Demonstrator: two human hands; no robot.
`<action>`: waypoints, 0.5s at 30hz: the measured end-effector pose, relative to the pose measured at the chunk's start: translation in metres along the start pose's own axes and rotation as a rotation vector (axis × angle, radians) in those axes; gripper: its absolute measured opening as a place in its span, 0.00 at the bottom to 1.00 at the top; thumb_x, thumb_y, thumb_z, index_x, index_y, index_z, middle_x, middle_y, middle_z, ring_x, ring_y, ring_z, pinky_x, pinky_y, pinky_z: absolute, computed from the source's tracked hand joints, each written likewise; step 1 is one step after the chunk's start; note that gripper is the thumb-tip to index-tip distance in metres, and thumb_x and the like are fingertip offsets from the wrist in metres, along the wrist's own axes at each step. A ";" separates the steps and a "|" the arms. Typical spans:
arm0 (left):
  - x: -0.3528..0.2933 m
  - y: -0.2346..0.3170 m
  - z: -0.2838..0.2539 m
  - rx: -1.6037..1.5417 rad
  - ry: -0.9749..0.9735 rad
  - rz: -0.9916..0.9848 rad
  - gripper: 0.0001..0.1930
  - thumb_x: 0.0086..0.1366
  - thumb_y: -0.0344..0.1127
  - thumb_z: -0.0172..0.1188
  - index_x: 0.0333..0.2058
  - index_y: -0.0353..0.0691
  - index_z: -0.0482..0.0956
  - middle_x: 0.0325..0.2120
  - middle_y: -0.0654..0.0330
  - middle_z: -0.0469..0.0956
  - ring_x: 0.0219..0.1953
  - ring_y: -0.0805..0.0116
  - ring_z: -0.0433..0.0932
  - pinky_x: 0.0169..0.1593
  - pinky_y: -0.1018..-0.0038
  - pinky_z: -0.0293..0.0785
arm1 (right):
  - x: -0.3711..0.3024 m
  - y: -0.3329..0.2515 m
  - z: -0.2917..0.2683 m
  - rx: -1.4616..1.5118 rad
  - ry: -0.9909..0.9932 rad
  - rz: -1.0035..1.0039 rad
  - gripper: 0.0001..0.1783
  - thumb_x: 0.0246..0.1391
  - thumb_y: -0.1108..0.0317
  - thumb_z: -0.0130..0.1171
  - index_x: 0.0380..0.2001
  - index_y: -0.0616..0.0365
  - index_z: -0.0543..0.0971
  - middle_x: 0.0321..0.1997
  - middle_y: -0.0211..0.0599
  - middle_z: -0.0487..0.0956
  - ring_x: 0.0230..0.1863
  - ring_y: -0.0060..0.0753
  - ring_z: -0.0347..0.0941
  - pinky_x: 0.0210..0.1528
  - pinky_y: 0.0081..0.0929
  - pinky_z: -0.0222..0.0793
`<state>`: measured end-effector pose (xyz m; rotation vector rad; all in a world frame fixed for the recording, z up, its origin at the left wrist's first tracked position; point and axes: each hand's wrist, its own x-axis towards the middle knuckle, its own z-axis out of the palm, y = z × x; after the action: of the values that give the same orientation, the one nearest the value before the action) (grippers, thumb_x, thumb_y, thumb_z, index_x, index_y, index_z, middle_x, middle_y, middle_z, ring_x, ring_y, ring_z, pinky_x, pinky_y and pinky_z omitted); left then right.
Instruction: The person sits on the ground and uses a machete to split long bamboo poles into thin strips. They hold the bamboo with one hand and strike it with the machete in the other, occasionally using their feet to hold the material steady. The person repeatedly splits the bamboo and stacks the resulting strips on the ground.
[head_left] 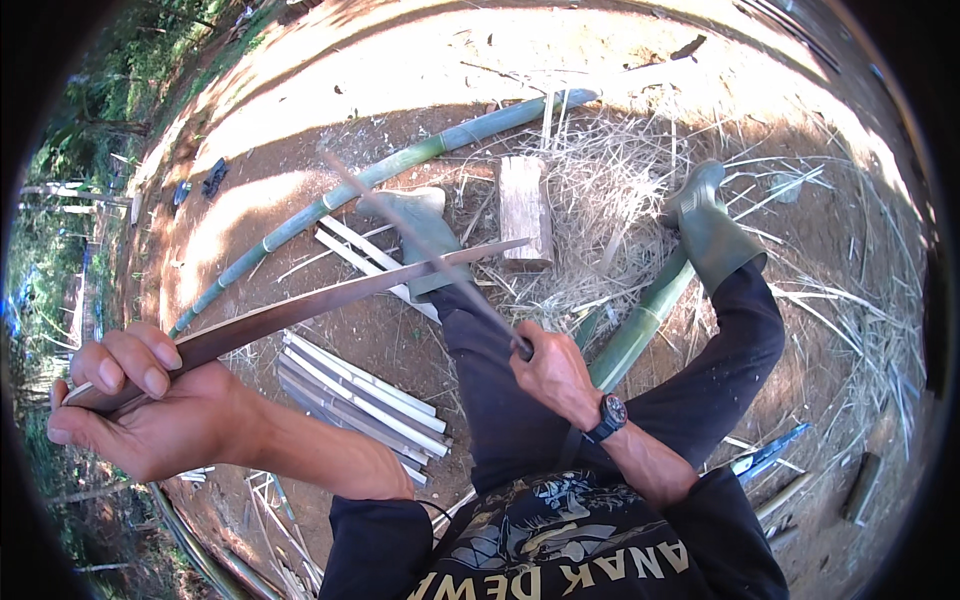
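Observation:
My left hand [145, 405], fingers curled, grips one end of a long flat bamboo strip [320, 306], brown on its broad face. The strip slants up and to the right, narrowing toward its far tip. In my right hand [558, 372] is the dark handle of a long-bladed knife [482, 309], its blade blurred by motion and pointing up and left. Blade and strip cross in the view; whether they touch I cannot tell. Below them lies a bundle of split bamboo strips [365, 400] on the ground, left of my legs.
A short wooden block [523, 210] stands between my boots beside a heap of pale shavings [620, 200]. One green bamboo pole [385, 165] lies across the far left; another bamboo length [640, 325] lies between my legs. At right is a blue-handled tool [768, 455].

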<state>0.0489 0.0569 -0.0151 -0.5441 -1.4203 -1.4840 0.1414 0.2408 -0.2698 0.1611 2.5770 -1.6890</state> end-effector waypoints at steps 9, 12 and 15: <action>0.007 -0.003 -0.012 -0.055 -0.081 -0.011 0.21 0.73 0.54 0.37 0.32 0.40 0.63 0.21 0.63 0.66 0.14 0.77 0.60 0.21 0.78 0.60 | 0.003 0.013 -0.001 0.008 0.001 0.018 0.10 0.45 0.71 0.55 0.32 0.66 0.75 0.18 0.58 0.75 0.24 0.59 0.75 0.32 0.47 0.71; 0.008 -0.002 -0.013 -0.016 -0.074 -0.018 0.22 0.73 0.54 0.37 0.31 0.40 0.62 0.21 0.63 0.66 0.15 0.76 0.60 0.22 0.78 0.60 | 0.011 0.044 -0.001 -0.003 -0.006 0.142 0.09 0.45 0.71 0.55 0.30 0.66 0.75 0.18 0.57 0.75 0.24 0.60 0.74 0.32 0.48 0.69; 0.010 -0.003 -0.020 -0.012 -0.061 -0.031 0.22 0.72 0.54 0.39 0.30 0.41 0.62 0.22 0.62 0.65 0.15 0.76 0.59 0.23 0.78 0.60 | 0.013 0.042 -0.006 0.016 -0.054 0.139 0.09 0.45 0.71 0.55 0.30 0.66 0.76 0.20 0.59 0.75 0.25 0.61 0.74 0.33 0.49 0.69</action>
<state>0.0481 0.0348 -0.0126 -0.5815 -1.4736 -1.5122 0.1338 0.2638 -0.3066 0.2841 2.4521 -1.6421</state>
